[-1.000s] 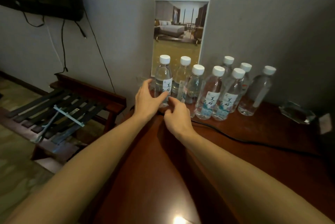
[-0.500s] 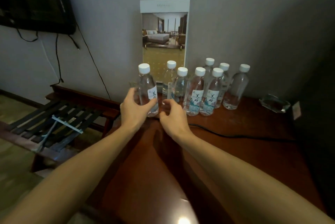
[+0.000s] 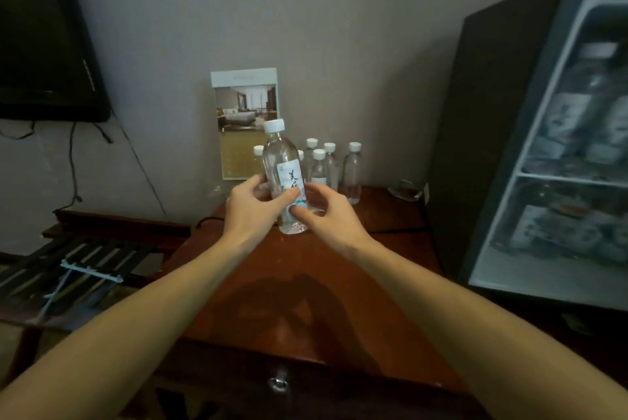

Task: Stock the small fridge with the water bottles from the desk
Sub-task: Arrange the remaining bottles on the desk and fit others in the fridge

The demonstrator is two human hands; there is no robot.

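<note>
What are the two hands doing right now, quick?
Left hand: closed around the lifted water bottle, thumb across its front.
Right hand: fingers curled at the same bottle's lower part; whether it truly holds it cannot be told.

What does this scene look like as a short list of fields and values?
held item: clear plastic water bottle with white cap, upright, lifted above the desk
left hand: grip on the bottle's lower part
right hand: touching the bottle's lower part
left on reddish-brown wooden desk: group of white-capped bottles by the wall
small fridge: at right, open, bottles already inside
</note>
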